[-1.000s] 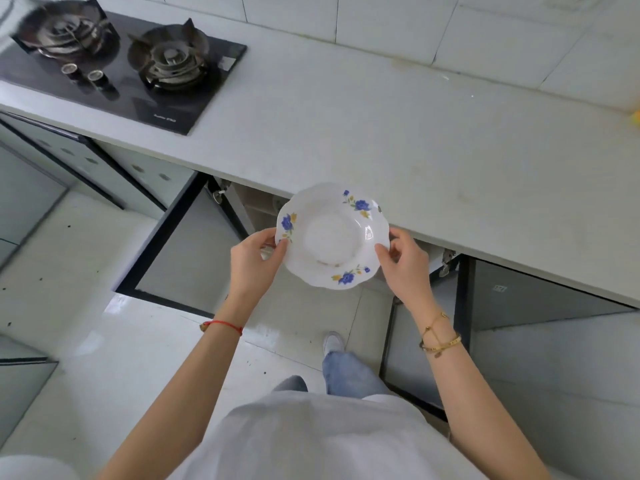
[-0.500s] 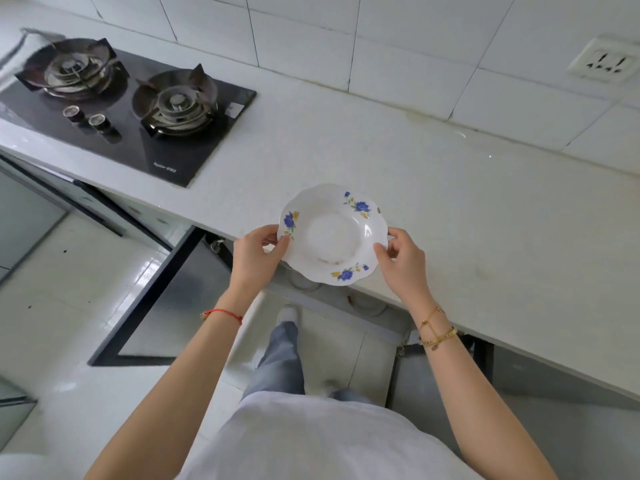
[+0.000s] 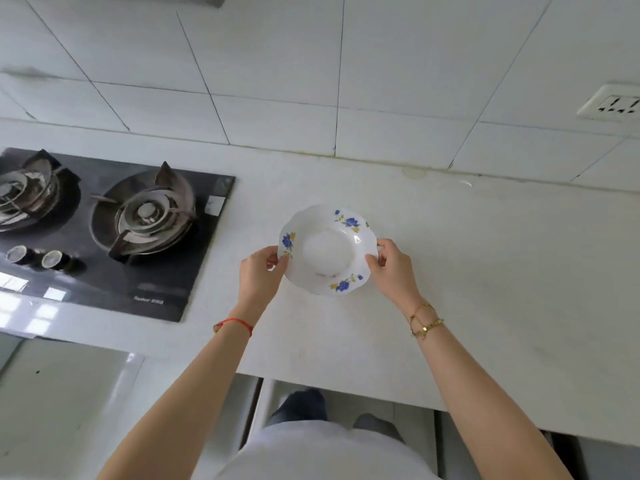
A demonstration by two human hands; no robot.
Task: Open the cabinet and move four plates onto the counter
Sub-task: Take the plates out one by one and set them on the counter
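Note:
A white scalloped plate point(image 3: 327, 249) with blue flower prints is held level over the white counter point(image 3: 485, 271), right of the stove. My left hand point(image 3: 261, 271) pinches its left rim and my right hand point(image 3: 393, 268) pinches its right rim. I cannot tell whether the plate touches the counter. Below the counter's front edge, the open cabinet point(image 3: 349, 400) shows only as a gap, its inside hidden by my body.
A black two-burner gas stove point(image 3: 114, 230) is set into the counter at the left. The tiled wall point(image 3: 277, 81) runs behind, with a power socket point(image 3: 613, 105) at the far right. My legs stand in front of the cabinet.
Both hands have carried the plate up from in front of the cabinet and forward over the counter. The view has tilted up, so the cabinet doors have dropped out of sight.

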